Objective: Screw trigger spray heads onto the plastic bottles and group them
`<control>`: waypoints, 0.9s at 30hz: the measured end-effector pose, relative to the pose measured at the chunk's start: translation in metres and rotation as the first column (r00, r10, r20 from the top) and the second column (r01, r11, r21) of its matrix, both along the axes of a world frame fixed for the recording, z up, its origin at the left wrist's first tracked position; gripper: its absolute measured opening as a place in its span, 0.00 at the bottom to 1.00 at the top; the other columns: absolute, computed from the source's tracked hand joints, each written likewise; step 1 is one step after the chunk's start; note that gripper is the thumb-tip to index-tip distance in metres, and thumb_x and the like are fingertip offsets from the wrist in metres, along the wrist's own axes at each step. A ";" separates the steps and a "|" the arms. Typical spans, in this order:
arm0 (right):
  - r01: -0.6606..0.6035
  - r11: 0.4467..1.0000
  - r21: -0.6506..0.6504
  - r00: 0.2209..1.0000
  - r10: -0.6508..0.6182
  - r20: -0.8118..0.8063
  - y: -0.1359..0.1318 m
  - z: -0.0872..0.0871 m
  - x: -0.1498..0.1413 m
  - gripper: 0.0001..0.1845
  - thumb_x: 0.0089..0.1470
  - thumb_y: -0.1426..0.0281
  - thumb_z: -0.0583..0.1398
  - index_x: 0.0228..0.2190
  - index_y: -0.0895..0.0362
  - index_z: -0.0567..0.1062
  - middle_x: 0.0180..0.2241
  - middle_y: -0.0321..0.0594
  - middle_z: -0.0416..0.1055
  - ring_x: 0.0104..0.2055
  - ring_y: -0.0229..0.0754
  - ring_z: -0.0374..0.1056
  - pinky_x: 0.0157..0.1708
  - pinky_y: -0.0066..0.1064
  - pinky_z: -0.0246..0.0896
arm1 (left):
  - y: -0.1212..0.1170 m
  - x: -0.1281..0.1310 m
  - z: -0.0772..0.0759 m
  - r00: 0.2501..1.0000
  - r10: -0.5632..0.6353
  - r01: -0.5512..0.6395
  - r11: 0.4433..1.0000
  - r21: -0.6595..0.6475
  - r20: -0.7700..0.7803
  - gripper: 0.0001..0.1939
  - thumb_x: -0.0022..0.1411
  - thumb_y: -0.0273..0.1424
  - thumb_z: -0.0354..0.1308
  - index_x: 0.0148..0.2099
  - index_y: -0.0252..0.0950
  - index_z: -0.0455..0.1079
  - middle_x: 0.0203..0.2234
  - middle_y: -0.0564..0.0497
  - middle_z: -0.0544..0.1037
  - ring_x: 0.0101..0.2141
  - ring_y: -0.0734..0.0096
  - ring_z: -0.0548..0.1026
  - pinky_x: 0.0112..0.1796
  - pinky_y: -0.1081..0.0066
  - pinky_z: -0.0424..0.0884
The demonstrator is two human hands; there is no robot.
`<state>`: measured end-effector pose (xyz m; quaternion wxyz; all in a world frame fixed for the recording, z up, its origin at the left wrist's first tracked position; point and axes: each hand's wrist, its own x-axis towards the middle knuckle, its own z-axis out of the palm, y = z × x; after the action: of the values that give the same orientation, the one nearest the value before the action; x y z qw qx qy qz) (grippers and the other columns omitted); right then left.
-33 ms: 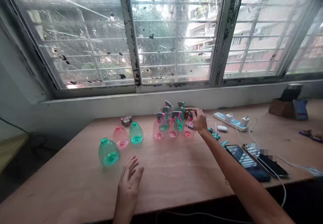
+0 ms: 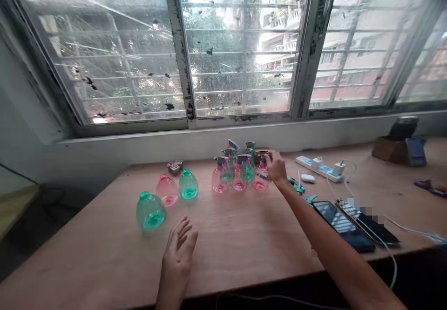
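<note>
My right hand has its fingers around the dark spray head of a pink spray bottle, which stands upright at the right end of a group. Beside it are two more pink spray bottles, with several green spray bottles partly hidden behind. Over the front of the table, my left hand is open with fingers loosely bent, touching no bottle. To its upper left stand a green bottle without a top, a pink bottle without a top and another topless green bottle.
Small dark boxes lie near the wall. On the right are a power strip, a white case, teal spray heads, a phone and cables. A brown box stands farther right. Windows line the back wall.
</note>
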<state>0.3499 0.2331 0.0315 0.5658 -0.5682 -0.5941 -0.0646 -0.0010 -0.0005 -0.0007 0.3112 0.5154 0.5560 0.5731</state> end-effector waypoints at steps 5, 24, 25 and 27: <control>-0.049 0.998 -0.050 0.998 0.052 0.048 -0.010 0.003 -0.005 0.26 0.67 0.55 0.48 0.53 0.58 0.71 0.48 0.53 0.78 0.50 0.54 0.73 0.49 0.43 0.67 | 0.003 -0.005 -0.002 0.992 0.120 -0.120 0.993 -0.001 0.036 0.34 0.57 0.52 0.61 0.60 0.38 0.63 0.58 0.38 0.69 0.60 0.47 0.67 0.61 0.46 0.60; 0.367 0.620 -0.693 0.925 -0.166 0.342 -0.085 -0.027 0.077 0.23 0.58 0.61 0.62 0.50 0.62 0.74 0.57 0.63 0.67 0.60 0.70 0.61 0.52 0.62 0.59 | 0.063 -0.116 0.053 0.833 0.396 -0.459 0.885 -0.083 -0.388 0.34 0.46 0.53 0.66 0.49 0.37 0.68 0.48 0.37 0.77 0.51 0.39 0.75 0.49 0.46 0.71; 0.373 0.612 -0.698 0.921 -0.155 0.357 -0.099 -0.031 0.075 0.24 0.58 0.59 0.60 0.51 0.62 0.74 0.57 0.65 0.67 0.60 0.71 0.62 0.51 0.63 0.59 | 0.057 -0.110 0.047 0.843 0.385 -0.445 0.891 -0.085 -0.375 0.34 0.44 0.54 0.66 0.49 0.38 0.68 0.48 0.38 0.77 0.51 0.39 0.75 0.49 0.47 0.72; 0.358 0.614 -0.704 0.921 -0.106 0.376 -0.126 -0.042 0.066 0.23 0.59 0.58 0.58 0.51 0.59 0.74 0.55 0.61 0.70 0.58 0.68 0.65 0.53 0.60 0.59 | 0.044 -0.091 0.034 0.873 0.355 -0.400 0.913 -0.074 -0.336 0.36 0.42 0.55 0.65 0.49 0.39 0.66 0.49 0.39 0.75 0.52 0.41 0.74 0.48 0.49 0.74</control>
<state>0.4161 0.1072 -0.0107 0.1650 -0.8085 -0.5639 0.0327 -0.0923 0.0438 0.0335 0.1361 0.4579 0.7277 0.4922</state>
